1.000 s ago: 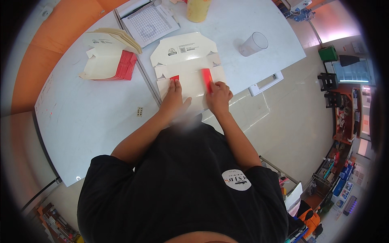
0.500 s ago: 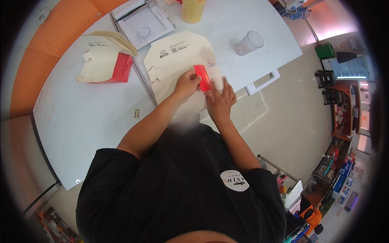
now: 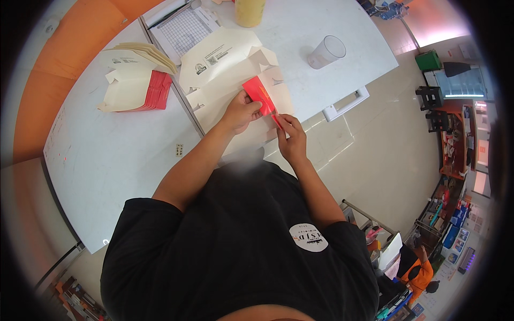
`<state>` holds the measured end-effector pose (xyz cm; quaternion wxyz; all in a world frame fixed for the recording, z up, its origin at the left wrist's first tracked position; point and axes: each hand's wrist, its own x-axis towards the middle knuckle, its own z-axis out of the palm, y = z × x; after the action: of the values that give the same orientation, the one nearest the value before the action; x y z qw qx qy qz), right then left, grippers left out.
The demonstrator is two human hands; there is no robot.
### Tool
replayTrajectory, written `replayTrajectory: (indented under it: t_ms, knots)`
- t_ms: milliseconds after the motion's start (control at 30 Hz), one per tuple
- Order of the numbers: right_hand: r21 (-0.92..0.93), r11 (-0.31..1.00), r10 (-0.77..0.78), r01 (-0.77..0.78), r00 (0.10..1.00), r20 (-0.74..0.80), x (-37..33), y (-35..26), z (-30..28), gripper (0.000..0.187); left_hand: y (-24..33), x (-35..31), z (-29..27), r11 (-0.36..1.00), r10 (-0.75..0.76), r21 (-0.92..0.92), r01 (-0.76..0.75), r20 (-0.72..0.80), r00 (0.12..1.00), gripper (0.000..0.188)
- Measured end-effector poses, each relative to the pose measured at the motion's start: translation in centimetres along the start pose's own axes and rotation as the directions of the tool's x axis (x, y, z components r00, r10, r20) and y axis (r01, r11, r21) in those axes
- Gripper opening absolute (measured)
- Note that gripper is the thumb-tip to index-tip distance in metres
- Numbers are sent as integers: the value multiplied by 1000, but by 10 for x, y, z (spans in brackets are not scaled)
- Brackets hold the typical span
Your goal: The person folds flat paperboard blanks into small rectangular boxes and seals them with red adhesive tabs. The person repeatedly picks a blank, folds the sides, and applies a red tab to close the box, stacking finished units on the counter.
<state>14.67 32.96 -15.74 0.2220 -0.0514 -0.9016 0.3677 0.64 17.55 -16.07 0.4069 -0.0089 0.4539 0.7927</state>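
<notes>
A cream cardboard box blank (image 3: 227, 88), partly folded, lies on the white table in front of me, with printing on its far panel and slits near its sides. Its near right part is turned up, showing a glossy red panel (image 3: 258, 92). My left hand (image 3: 242, 113) is closed on that panel, thumb on the red face and fingers mostly hidden behind it. My right hand (image 3: 292, 138) pinches a small red flap (image 3: 277, 122) at the panel's near end. On the far right, a side flap (image 3: 265, 58) of the blank stands partly up.
Nested boxes (image 3: 158, 91), red outside and cream inside, stand at the left. Behind the blank lie gridded paper (image 3: 183, 32) and a yellow container (image 3: 249, 13). A clear cup (image 3: 326, 52) stands to the right, near a white handle (image 3: 347, 104) at the table edge.
My right hand's spread fingers have closed on the small red flap. More of the red panel shows, now tilted further left. The blank has shifted slightly left, and its far right flap has risen.
</notes>
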Motion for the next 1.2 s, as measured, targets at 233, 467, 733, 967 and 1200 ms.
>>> replayTrajectory:
  t_ms: [233,467,733,967,1200]
  knots:
    - [3,978,-206,206,978,-40,9,-23,-6,27,3,-8,0,1000,20,19,-22,125,992,51]
    - [-52,957,-287,287,958,1,18,-23,-10,24,-10,-9,8,994,86,63,-91,79,993,48]
    - [-82,995,-69,60,991,-112,19,-24,8,15,-24,-13,12,998,-2,66,-5,102,995,36]
    - [142,976,118,-163,952,283,36,-15,-5,25,-26,-25,20,990,-112,-95,103,-95,989,33]
    - [118,829,522,-547,831,191,60,66,31,33,-33,-22,17,826,63,559,79,-230,971,39]
